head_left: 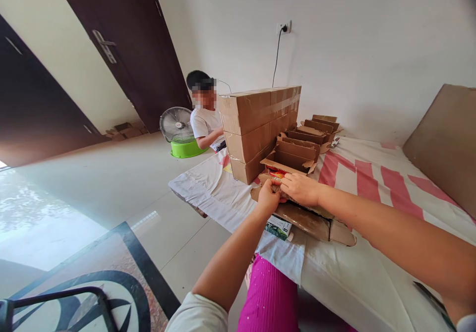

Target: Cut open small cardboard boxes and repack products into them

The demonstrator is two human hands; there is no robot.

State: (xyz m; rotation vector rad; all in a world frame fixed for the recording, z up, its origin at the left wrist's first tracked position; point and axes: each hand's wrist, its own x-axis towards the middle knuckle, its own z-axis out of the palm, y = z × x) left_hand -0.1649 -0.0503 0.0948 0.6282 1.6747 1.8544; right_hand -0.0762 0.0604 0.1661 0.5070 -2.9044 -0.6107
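My left hand (269,197) and my right hand (299,189) meet over the nearest open cardboard box on the table. Both have their fingers bent and pressed together; whatever is between them is too small and covered to make out. Just beyond the fingertips, a red and yellow packet (276,173) shows in part. A long brown flap (303,219) of the near box lies folded out toward me, under my wrists. Beneath its edge sits a small green and white printed box (278,227), close below my left hand.
Several open cardboard boxes (297,149) stand in a row toward the wall. Left of them rises a stack of taped boxes (256,124). A person (206,124) sits behind it near a fan (176,125). A striped cloth (375,173) covers the table; a large cardboard sheet (444,138) leans right.
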